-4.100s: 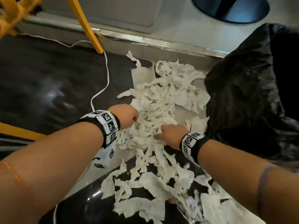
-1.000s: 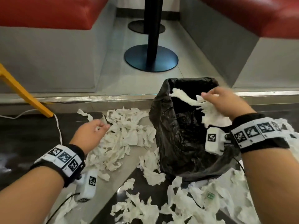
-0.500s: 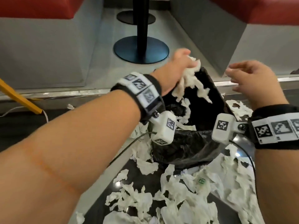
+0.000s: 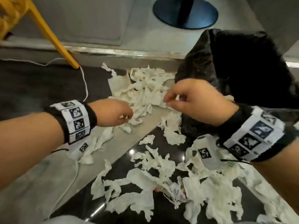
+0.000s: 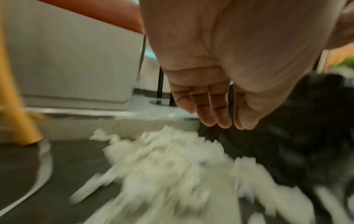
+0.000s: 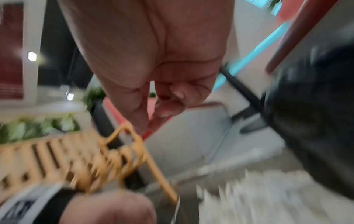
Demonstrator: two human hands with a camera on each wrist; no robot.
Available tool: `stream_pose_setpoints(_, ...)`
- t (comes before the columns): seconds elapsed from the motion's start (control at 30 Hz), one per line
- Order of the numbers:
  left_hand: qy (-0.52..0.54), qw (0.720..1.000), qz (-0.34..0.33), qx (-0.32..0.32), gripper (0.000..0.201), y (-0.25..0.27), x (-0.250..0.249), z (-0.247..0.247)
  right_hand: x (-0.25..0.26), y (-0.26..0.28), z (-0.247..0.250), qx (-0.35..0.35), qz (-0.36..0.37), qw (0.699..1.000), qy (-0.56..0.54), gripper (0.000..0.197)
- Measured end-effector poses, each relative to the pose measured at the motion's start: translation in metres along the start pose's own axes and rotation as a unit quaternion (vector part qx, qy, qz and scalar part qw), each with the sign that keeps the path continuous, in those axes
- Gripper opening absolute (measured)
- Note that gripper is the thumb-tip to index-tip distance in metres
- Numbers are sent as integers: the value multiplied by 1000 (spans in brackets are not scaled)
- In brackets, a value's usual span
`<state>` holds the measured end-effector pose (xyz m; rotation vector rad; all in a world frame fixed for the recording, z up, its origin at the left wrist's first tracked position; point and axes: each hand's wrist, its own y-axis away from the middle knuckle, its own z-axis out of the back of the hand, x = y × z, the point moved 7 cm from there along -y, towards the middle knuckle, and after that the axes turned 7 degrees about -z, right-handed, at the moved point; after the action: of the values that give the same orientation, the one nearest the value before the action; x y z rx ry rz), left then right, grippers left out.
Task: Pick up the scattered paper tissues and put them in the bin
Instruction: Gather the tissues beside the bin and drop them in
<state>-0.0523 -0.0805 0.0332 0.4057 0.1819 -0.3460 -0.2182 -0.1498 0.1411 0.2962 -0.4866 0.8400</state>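
A black bin bag [image 4: 242, 65] stands open at the right, also seen in the left wrist view [image 5: 306, 136]. White torn tissues [image 4: 145, 88] lie heaped on the floor left of it, and more tissues [image 4: 161, 175] are spread nearer to me. My left hand [image 4: 124, 115] hovers just over the heap's near edge; its fingers [image 5: 210, 112] hang straight and empty above the blurred heap [image 5: 168, 159]. My right hand [image 4: 171, 99] hangs over the heap beside the bag, fingers [image 6: 164, 106] loosely curled, holding nothing.
A yellow chair leg [image 4: 53, 38] slants down at the back left, with a white cable [image 4: 85, 84] running from its foot. A metal floor strip [image 4: 129, 51] crosses behind the heap. A dark round table base [image 4: 186, 12] stands beyond it.
Half a second ago my left hand held a handful of tissues over the bag. Both hands have since come down to the heap left of the bag, empty.
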Motion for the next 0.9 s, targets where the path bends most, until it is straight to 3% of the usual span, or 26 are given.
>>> stream_pose_setpoints(0.1, 22, 992, 47, 119, 23, 62, 16, -101, 3, 0, -132, 207, 58, 969, 124, 20)
stream_pose_setpoints(0.2, 104, 978, 74, 162, 41, 99, 0, -170, -13, 34, -232, 379, 103, 887, 243, 41)
stream_pose_setpoints(0.3, 182, 970, 95, 126, 64, 110, -29, -201, -32, 67, -284, 476, 153, 801, 329, 82)
stream_pose_setpoints(0.37, 192, 971, 81, 121, 73, 112, -48, -216, -33, 74, -295, 477, 186, 781, 356, 78)
stream_pose_setpoints(0.43, 156, 973, 52, 161, 70, 112, -61, -234, -31, 68, -297, 457, 202, 787, 361, 55)
stream_pose_setpoints(0.5, 104, 974, 30, 201, 55, 110, -63, -248, -28, 52, -291, 425, 191, 815, 345, 35)
stream_pose_setpoints(0.57, 78, 973, 26, 216, 34, 105, -56, -250, -23, 28, -274, 379, 145, 873, 272, 28)
stream_pose_setpoints(0.63, 44, 977, -6, 207, 29, 96, -51, -243, -21, 3, -247, 316, 67, 932, 166, 28)
stream_pose_setpoints(0.67, 68, 977, 20, 201, 28, 92, -43, -235, -22, -7, -232, 286, 29, 950, 122, 30)
stream_pose_setpoints(0.73, 131, 978, 90, 138, 28, 85, -25, -218, -26, -21, -207, 228, -18, 971, 66, 33)
stream_pose_setpoints(0.8, 212, 967, 138, 26, 31, 77, -9, -200, -34, -28, -188, 187, -49, 981, 32, 33)
stream_pose_setpoints(0.9, 247, 949, 182, -66, 24, 65, 7, -182, -50, -32, -168, 138, -112, 982, -60, 17)
